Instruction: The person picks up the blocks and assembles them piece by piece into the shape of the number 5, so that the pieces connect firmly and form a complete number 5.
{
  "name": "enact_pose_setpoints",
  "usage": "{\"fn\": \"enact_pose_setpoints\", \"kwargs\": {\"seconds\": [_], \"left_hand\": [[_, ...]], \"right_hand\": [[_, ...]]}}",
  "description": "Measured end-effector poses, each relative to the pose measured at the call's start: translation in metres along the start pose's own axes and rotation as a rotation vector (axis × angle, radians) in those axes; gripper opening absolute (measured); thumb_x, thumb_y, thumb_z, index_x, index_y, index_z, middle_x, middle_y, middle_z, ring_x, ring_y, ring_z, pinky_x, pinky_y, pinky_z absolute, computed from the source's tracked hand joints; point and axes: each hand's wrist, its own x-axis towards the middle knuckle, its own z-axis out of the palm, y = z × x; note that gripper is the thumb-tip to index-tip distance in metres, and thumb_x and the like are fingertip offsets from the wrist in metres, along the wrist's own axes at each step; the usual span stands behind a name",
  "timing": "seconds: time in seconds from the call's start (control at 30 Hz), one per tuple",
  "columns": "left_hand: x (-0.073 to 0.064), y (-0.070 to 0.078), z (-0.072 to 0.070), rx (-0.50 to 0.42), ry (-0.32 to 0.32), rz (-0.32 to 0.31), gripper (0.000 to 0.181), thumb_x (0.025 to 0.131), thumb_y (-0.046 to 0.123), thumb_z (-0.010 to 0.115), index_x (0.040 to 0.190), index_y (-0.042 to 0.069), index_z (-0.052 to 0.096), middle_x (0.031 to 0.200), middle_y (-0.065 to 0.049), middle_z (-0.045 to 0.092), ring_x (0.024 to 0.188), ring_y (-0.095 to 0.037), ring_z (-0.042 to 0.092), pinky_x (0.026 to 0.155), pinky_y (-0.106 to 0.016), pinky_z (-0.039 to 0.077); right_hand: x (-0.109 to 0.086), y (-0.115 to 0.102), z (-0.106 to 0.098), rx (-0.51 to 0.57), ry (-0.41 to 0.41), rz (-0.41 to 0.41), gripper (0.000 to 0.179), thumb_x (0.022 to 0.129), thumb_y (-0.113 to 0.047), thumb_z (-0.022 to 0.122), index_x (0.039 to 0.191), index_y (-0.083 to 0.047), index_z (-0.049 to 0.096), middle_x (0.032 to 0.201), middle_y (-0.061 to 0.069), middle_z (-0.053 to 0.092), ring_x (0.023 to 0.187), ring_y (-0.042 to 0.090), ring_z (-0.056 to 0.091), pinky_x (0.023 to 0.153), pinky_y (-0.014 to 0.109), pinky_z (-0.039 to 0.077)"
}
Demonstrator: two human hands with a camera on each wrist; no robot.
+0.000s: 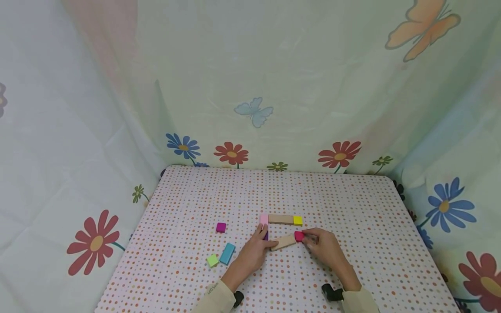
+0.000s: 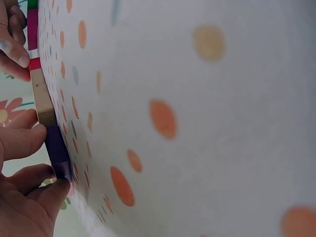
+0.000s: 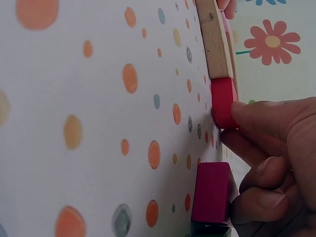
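My left hand (image 1: 250, 252) grips a dark purple block (image 2: 58, 150), its fingers at one end and its thumb where the block meets a wooden block (image 1: 285, 242). At that wooden block's other end sits a small red block (image 3: 223, 102), pinched between the thumb and fingers of my right hand (image 1: 325, 248). A magenta block (image 3: 211, 192) lies against the curled lower fingers of the right hand, with a green block (image 3: 212, 230) beside it; the hand hides both in the head view. A pink block (image 1: 264, 218) stands just beyond the left fingertips.
Behind the hands, another wooden block (image 1: 281, 219) joins the pink block to a yellow block (image 1: 298, 221). To the left lie a purple-magenta cube (image 1: 221, 227), a blue block (image 1: 227, 253) and a light green cube (image 1: 212, 260) on the dotted tablecloth (image 1: 176, 243).
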Motion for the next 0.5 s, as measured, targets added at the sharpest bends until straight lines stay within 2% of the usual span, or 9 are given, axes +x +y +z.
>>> {"fn": "enact_pose_setpoints", "kwargs": {"seconds": [0.27, 0.5], "left_hand": [[0.0000, 0.0014, -0.0017, 0.024, 0.003, 0.013, 0.039, 0.107, 0.003, 0.056, 0.135, 0.021, 0.074, 0.170, -0.020, 0.037, 0.161, -0.041, 0.030, 0.117, -0.055, 0.048], [0.0002, 0.0011, -0.0021, 0.026, 0.005, 0.012, 0.039, 0.107, 0.004, 0.056, 0.136, 0.023, 0.074, 0.170, -0.019, 0.037, 0.161, -0.041, 0.031, 0.116, -0.054, 0.049]], "right_hand": [[-0.0003, 0.0003, 0.0003, -0.003, 0.007, -0.002, 0.030, 0.094, -0.016, 0.079, 0.122, -0.004, 0.077, 0.087, 0.002, 0.064, 0.064, 0.012, 0.045, 0.053, 0.023, 0.034], [0.0005, 0.0002, 0.0010, -0.007, 0.006, 0.001, 0.029, 0.094, -0.016, 0.079, 0.121, -0.005, 0.077, 0.088, 0.002, 0.064, 0.064, 0.012, 0.044, 0.054, 0.023, 0.033]]}}
